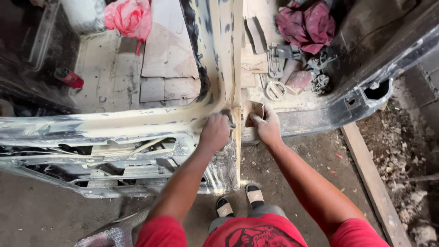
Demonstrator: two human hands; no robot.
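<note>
**Sanding filler at the corner of a car door**

Head view: a dusty workshop floor (283, 155) of bare concrete spreads under the work, with rubble and a wooden plank (372, 183) along the right side. A car door (114, 132), standing on edge and coated in cream body filler, crosses the picture. Its window frame (219, 50) rises toward the top. Beyond it lie cardboard sheets (167, 50), a pink rag (130, 18), a dark red cloth (308, 23) and small metal parts.

The left hand (215, 131) presses on the filled corner where the frame meets the door's upper edge; its fingers are curled down over what looks like a dark sanding pad (227, 116), though most of it is hidden. The right hand (267, 128) sits just beside it at the door's end edge, fingers clamped on a folded piece of tan sandpaper (252, 112), held against that edge.

By the look of it, smoothing the filler at this corner is the step in hand. The next stroke calls for light, even pressure that follows the curve of the corner without cutting through to the metal.
</note>
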